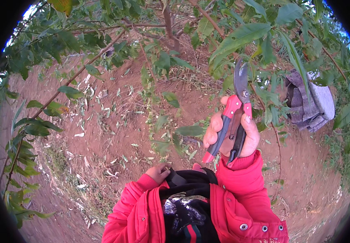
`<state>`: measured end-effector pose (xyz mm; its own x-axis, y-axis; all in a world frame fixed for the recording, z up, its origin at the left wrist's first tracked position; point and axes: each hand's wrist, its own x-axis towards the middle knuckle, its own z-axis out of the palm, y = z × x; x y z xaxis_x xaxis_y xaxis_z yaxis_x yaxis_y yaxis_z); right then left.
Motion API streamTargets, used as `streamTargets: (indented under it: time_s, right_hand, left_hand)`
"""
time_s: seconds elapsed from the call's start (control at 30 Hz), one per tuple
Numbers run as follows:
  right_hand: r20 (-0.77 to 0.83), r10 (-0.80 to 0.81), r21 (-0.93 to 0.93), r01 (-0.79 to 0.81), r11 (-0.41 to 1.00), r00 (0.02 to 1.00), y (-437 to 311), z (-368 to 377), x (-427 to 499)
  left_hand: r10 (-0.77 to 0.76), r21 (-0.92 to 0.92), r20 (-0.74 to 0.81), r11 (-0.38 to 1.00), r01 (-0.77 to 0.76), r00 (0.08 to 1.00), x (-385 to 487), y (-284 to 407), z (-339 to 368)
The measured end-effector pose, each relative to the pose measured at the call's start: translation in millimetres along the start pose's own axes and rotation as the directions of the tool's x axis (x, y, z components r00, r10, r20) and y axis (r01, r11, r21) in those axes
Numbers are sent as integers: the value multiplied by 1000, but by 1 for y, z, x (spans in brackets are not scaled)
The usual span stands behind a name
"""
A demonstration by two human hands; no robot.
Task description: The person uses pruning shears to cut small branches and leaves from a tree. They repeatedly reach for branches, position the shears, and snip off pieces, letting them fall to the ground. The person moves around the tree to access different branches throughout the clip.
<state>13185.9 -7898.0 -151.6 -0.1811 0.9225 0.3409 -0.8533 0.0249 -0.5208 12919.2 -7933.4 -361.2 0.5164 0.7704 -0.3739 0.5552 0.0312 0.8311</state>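
Observation:
My right hand [249,133] is raised palm up in front of my chest. It holds a pair of bypass pruning shears [230,121] with red and dark grey handles. Their curved metal blades point up and away from me, among hanging leaves. The handles stand apart, and the spring shows between them. Down at my waist, my left hand [159,173] grips the edge of a black strap [176,178], thumb on top. Some of its fingers are hidden behind the black material.
Leafy branches [71,79] cross the left side and top, and a thin twig [273,127] hangs right of the shears. A forked tree trunk [169,27] rises ahead. Grey cloth [310,103] hangs or lies among foliage at right. Fallen leaves litter the reddish soil [102,121].

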Motion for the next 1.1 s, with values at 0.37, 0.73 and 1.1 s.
streamTargets:
  time_s: [0.37, 0.73, 1.1]
  right_hand:
    - [17, -5, 119, 3, 993, 1000, -9, -18, 21]
    - [-52, 0, 170, 9, 985, 999, -9, -20, 33]
    - [-165, 210, -81, -225, 971, 964, 11, 31, 5]
  left_hand:
    - [-40, 17, 25, 999, 40, 999, -1, 6, 4]
    - [-1, 38, 2, 999, 1, 1000, -3, 6, 2]
    - [-58, 19, 61, 998, 57, 996, 2, 6, 1]
